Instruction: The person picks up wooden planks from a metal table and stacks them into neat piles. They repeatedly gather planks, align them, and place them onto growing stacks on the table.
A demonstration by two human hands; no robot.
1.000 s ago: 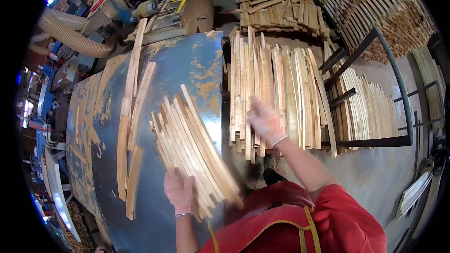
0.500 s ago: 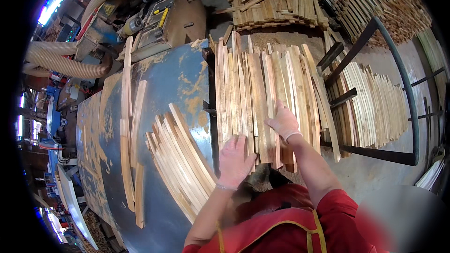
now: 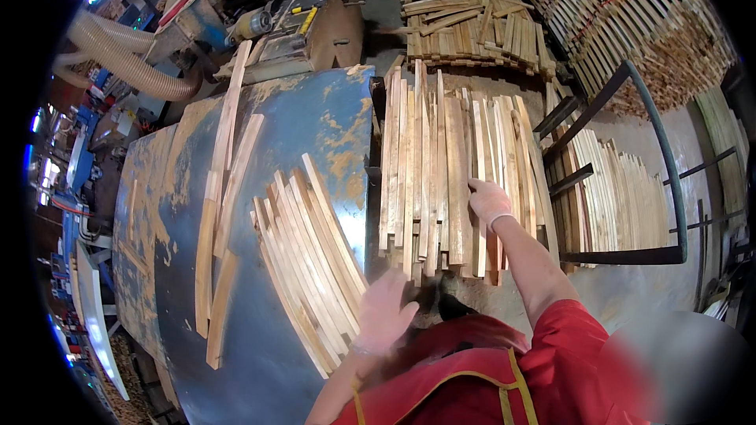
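A wide stack of pale wooden strips (image 3: 425, 165) lies in front of me, just right of the metal table. My right hand (image 3: 490, 201), in a thin pale glove, is on the stack's right part, its fingers bent and closed at a wooden strip (image 3: 479, 244); some fingertips are hidden. Smeared by motion, my left hand (image 3: 385, 311) is off the stack with its thumb spread, holding nothing that I can see. It is nearest to a fanned row of strips (image 3: 311, 264) on the table.
The blue-grey metal table (image 3: 307, 110) bears sawdust and several loose strips (image 3: 228, 157). A dark metal rack frame (image 3: 669, 149) stands right, around more strips (image 3: 614, 189). Farther off are a stacked wood pile (image 3: 480, 39), a tall slat stack (image 3: 622, 24), a machine (image 3: 307, 31) and ribbed hoses (image 3: 118, 63).
My left hand has left the near end of the stack and moved toward me. My right hand has shifted slightly right, its fingers drawn in. The view has turned a little.
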